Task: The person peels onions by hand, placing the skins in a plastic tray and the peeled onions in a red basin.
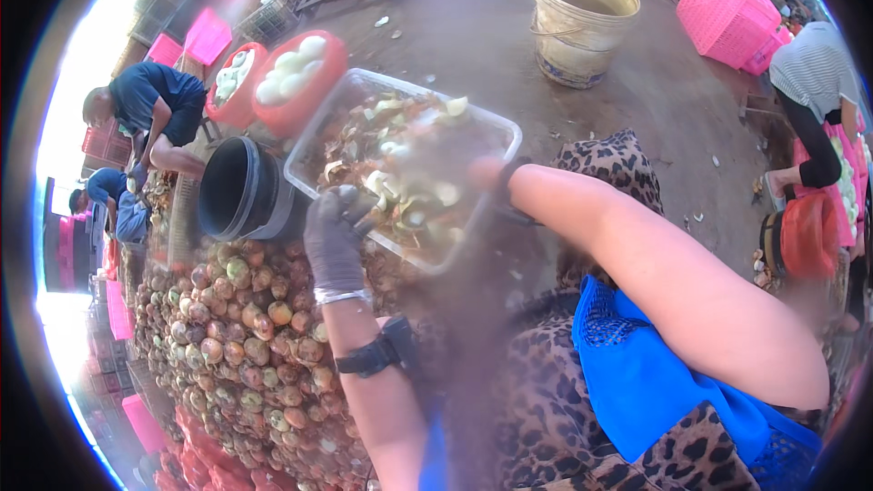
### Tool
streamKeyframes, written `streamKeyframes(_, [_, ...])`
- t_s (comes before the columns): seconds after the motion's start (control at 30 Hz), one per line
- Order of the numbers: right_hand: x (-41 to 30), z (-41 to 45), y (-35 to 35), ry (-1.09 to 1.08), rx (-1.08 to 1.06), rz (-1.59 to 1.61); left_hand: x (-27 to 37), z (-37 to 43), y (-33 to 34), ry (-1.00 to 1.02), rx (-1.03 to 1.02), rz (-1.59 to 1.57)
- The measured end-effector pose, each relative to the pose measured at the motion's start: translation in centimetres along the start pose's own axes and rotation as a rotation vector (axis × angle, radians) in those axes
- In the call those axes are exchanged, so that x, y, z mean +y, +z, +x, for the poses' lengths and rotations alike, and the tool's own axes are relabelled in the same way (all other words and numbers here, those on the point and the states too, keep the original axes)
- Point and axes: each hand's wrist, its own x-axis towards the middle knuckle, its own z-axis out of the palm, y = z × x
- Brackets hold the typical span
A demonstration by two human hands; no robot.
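Note:
My left hand (337, 239), in a dark grey glove with a pale band at the wrist, is at the near left edge of a clear plastic tub (498, 121). Its fingers are curled; whether they hold anything is unclear. My right hand (485, 174) reaches over the tub's right side, mostly lost in a blurred smear. Brown onion skins (337, 140) and pale onion pieces (382, 184) fill the tub. Below and left of it spreads a large heap of unpeeled onions (252, 348). A black bucket (266, 191) lies tilted between heap and tub.
Two red mesh bags, one nearer (293, 106) and one farther (232, 106), hold peeled onions. A dirty white bucket (580, 34) stands beyond the tub. Pink crates (726, 10) are at the back. People bend at work at left (153, 106) and right (815, 75).

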Motion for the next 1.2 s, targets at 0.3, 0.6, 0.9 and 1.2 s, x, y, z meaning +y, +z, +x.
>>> streamKeyframes(0.3, [3.7, 1.8, 0.5, 0.064, 0.016, 0.472, -2.5, 0.1, 4.0, -0.242, -0.103, 0.169])
streamKeyframes(0.6, [-4.5, -2.9, -4.3, -0.05, 0.387, 0.534, -0.3, -4.3, 9.1, -0.227, -0.125, -0.325])
streamKeyframes(0.9, [-1.4, -0.4, -3.4, -0.068, 0.032, 0.427, -0.9, -4.2, 5.7, 0.233, -0.596, 0.532])
streamKeyframes(1.2, [-4.1, -6.2, -7.7, -0.842, 0.21, -0.152, 0.0, -4.1, 6.0, 0.725, -0.216, 1.137])
